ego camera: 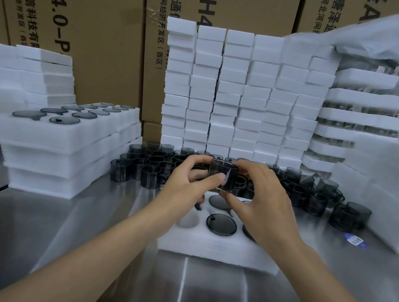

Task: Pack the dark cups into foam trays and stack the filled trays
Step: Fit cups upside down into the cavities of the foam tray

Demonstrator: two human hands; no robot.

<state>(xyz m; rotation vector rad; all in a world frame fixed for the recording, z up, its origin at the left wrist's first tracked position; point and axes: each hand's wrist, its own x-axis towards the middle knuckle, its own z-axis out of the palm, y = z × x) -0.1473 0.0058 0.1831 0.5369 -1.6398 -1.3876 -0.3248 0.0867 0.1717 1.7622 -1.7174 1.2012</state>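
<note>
Centre frame | left hand and right hand both pinch dark cup | above foam tray, probably to seat it

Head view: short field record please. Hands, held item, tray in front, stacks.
left hand: grips the held cup
right hand: grips the same cup
front tray: below the hands, partly filled, one empty pocket visible
loose cups: crowded on the table behind the tray
filled trays: stacked at left
foam blocks: columns against cartons
</note>
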